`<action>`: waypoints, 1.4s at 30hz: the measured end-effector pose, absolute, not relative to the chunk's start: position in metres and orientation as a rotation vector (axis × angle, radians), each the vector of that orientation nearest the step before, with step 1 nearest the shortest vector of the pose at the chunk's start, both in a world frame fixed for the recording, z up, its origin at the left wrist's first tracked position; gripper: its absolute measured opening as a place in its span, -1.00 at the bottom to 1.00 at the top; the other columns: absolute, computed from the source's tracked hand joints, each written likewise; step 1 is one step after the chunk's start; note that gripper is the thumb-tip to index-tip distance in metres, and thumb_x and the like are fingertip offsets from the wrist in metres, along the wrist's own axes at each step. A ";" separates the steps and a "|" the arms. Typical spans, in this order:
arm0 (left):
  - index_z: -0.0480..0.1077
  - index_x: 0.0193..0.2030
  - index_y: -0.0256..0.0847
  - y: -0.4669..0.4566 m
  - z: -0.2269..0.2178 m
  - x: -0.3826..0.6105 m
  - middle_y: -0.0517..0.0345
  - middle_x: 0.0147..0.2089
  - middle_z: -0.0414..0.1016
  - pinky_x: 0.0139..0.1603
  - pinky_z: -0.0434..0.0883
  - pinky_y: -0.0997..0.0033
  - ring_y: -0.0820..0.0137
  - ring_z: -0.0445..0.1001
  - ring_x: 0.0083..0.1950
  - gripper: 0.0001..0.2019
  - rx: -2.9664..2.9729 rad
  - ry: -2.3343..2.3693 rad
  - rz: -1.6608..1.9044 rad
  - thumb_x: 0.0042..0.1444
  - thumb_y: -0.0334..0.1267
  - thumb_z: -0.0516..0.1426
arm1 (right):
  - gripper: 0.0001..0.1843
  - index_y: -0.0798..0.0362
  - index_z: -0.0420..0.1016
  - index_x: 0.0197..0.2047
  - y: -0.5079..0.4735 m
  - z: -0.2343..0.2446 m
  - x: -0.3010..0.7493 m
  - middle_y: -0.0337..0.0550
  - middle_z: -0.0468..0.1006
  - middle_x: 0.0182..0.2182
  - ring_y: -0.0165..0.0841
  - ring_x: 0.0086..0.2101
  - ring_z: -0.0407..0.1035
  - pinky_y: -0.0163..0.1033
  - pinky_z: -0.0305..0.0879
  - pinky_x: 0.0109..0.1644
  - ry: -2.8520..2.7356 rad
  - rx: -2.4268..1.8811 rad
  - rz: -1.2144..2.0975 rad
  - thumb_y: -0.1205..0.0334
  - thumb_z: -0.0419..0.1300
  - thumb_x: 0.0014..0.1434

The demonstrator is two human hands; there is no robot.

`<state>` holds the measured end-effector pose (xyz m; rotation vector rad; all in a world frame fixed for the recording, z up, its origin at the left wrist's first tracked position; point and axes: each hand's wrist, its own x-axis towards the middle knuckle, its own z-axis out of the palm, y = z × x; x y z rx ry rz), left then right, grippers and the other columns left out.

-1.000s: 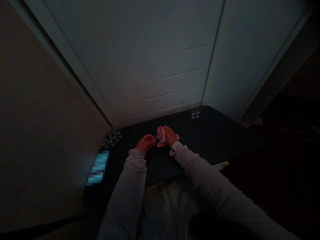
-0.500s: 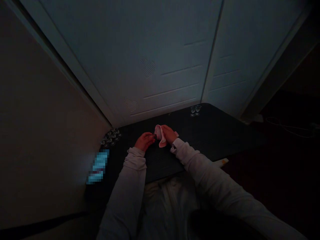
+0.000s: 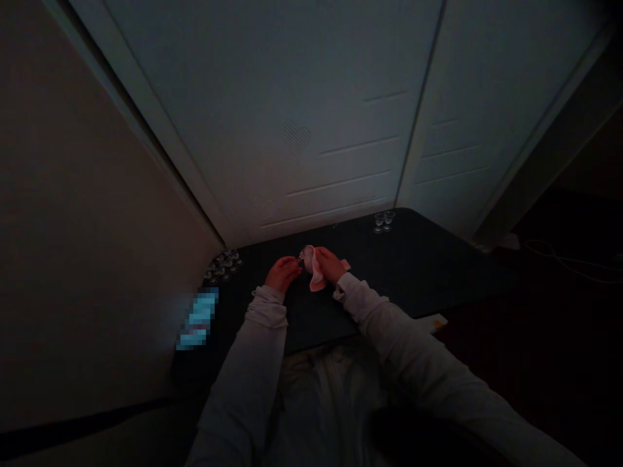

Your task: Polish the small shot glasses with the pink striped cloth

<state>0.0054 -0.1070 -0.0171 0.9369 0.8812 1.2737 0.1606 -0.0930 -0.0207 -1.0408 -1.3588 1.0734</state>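
Note:
The scene is very dim. My left hand (image 3: 282,272) is closed in a pinch on a small clear glass (image 3: 302,259) that I can barely make out. My right hand (image 3: 329,264) is closed on a pink cloth (image 3: 315,277), which is pressed against the glass between the two hands. Both hands hover just above a dark table (image 3: 413,272), near its middle. My pale sleeves reach in from below.
A cluster of several small glasses (image 3: 222,264) stands at the table's left corner. Two small glasses (image 3: 383,220) stand at the far edge by the white panelled doors (image 3: 316,130). A blurred bright patch (image 3: 198,319) sits left. A cable (image 3: 569,259) lies right.
The hands stay together with the cloth on the glass; the cloth has shifted slightly in my right hand. The view has tilted a little.

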 end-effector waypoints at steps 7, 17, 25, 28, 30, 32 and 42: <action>0.30 -0.20 -0.23 -0.106 -0.017 0.006 0.11 -0.27 0.40 -0.27 0.32 0.38 0.49 0.39 -0.39 -0.58 0.983 0.901 1.299 -0.32 -0.34 0.23 | -0.67 0.10 0.33 -0.18 -0.093 -0.021 0.160 -0.16 0.39 -0.21 -0.42 -0.20 0.25 -0.27 0.10 -0.06 -1.493 -0.892 1.076 0.14 -0.03 0.01; 0.35 -0.13 -0.17 -0.116 -0.009 0.010 0.11 -0.19 0.37 -0.17 0.27 0.37 0.45 0.34 -0.29 -0.56 1.574 1.214 1.274 -0.26 -0.28 0.19 | -0.64 0.09 0.34 -0.22 -0.099 -0.013 0.158 -0.16 0.42 -0.31 -0.41 -0.33 0.29 -0.29 0.20 -0.22 -1.588 -1.021 1.052 0.05 -0.06 0.02; 0.36 -0.15 -0.16 -0.120 -0.005 0.012 0.08 -0.12 0.34 -0.04 0.21 0.33 0.35 0.30 -0.11 -0.59 1.751 1.179 1.241 -0.25 -0.30 0.18 | -0.68 0.10 0.35 -0.30 -0.095 -0.023 0.158 -0.20 0.42 -0.41 -0.43 -0.41 0.27 -0.33 0.20 -0.34 -1.564 -1.095 1.002 0.06 0.02 -0.06; 0.38 -0.18 -0.13 -0.117 -0.007 0.009 0.11 -0.10 0.32 0.00 0.17 0.31 0.34 0.27 -0.05 -0.62 1.756 1.163 1.230 -0.26 -0.29 0.18 | -0.67 0.11 0.35 -0.31 -0.095 -0.023 0.158 -0.21 0.41 -0.44 -0.44 -0.42 0.26 -0.34 0.19 -0.35 -1.539 -1.088 0.986 0.06 0.04 -0.09; 0.42 -0.25 -0.13 -0.114 -0.009 0.007 0.12 -0.12 0.33 0.04 0.13 0.32 0.33 0.24 -0.02 -0.69 1.716 1.143 1.257 -0.25 -0.29 0.18 | -0.69 0.11 0.34 -0.33 -0.097 -0.022 0.157 -0.22 0.41 -0.45 -0.44 -0.43 0.25 -0.34 0.18 -0.35 -1.537 -1.111 0.946 0.07 0.04 -0.10; 0.44 -0.30 -0.16 -0.111 -0.012 0.005 0.10 -0.14 0.35 0.02 0.14 0.33 0.32 0.25 -0.03 -0.75 1.613 1.113 1.290 -0.22 -0.26 0.16 | -0.71 0.11 0.33 -0.36 -0.101 -0.020 0.156 -0.22 0.39 -0.46 -0.44 -0.44 0.24 -0.34 0.16 -0.38 -1.539 -1.169 0.877 0.07 0.04 -0.10; 0.40 -0.40 -0.25 -0.103 -0.026 0.003 0.12 -0.41 0.40 -0.39 0.29 0.46 0.45 0.35 -0.38 -0.77 1.103 1.061 1.353 -0.22 -0.17 0.15 | -0.67 0.11 0.32 -0.20 -0.111 -0.018 0.154 -0.10 0.39 -0.27 -0.34 -0.24 0.22 -0.23 0.10 -0.14 -1.916 -1.087 0.407 0.28 0.09 -0.12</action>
